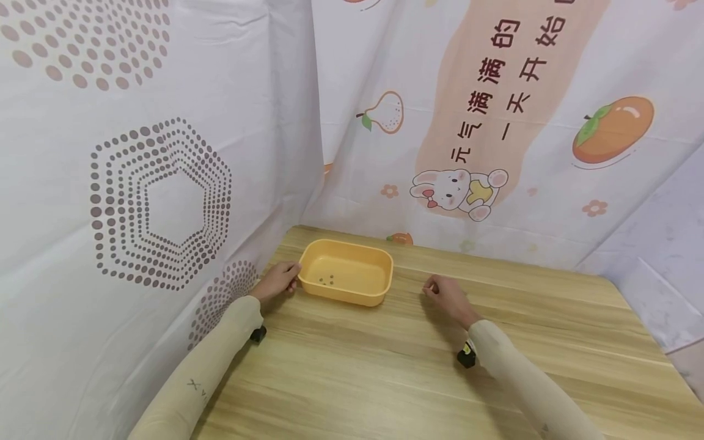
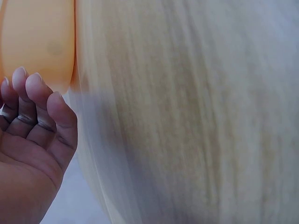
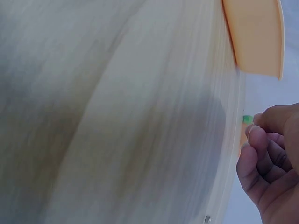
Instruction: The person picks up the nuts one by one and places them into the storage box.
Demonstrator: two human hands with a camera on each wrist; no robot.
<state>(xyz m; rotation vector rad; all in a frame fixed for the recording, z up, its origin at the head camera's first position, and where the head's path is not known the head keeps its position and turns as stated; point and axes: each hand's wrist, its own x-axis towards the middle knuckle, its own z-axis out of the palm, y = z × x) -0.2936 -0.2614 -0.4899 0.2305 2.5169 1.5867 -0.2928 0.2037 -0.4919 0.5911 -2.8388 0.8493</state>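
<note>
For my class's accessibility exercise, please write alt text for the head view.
A person's left hand grips the left end of a yellow tray holding a few tiny pieces, on a wood-grain table; the right hand is to the tray's right.

yellow-orange bin [image 1: 345, 296], lt brn woodgrain tbl [image 1: 352, 360], wht cloth [image 1: 236, 85] w/ grey-brn dots, cream sleeves [image 1: 200, 366]

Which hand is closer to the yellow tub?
Left. The left hand touches the left end of the yellow tub; the right hand is apart, beyond its right end.
</note>
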